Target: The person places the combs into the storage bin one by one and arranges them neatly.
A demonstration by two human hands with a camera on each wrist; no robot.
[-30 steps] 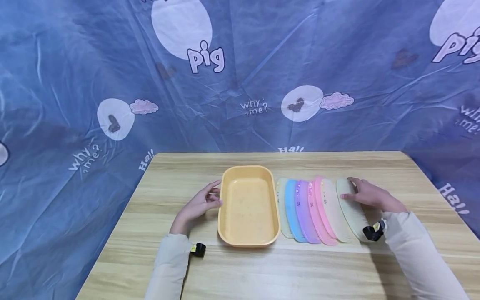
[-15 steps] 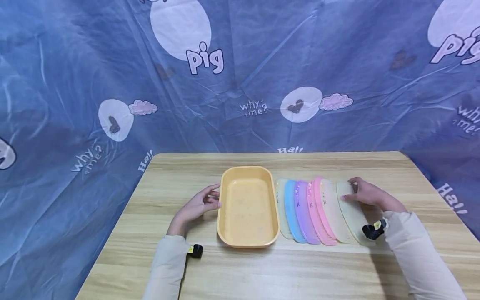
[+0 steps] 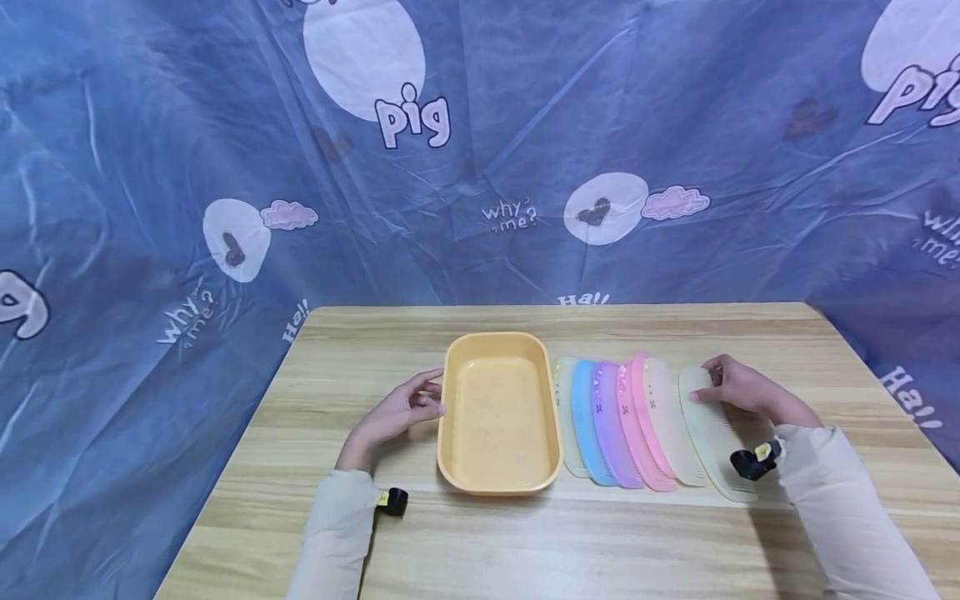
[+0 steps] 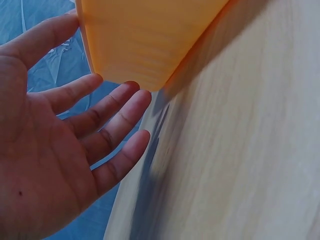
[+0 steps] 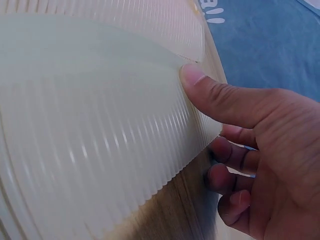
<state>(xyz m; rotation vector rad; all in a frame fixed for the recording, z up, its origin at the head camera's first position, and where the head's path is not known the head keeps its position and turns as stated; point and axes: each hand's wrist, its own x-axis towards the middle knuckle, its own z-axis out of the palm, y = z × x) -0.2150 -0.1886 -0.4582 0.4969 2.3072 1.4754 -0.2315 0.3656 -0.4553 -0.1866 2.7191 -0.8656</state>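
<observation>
Bare table (image 3: 525,533) in front & behind tray (image 3: 498,342) gives room. Comb row (image 3: 622,421) blocks tray's right side; left hand (image 3: 393,412) its left.

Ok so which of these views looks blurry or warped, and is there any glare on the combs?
Head view: sharp but wide-angle, the backdrop bows; soft shadows under the yellow tray. Left wrist view: the tray's wall and the tabletop are blurred. Right wrist view: the pale comb is close up, small glints on its teeth, and the right hand is fairly sharp.
</observation>
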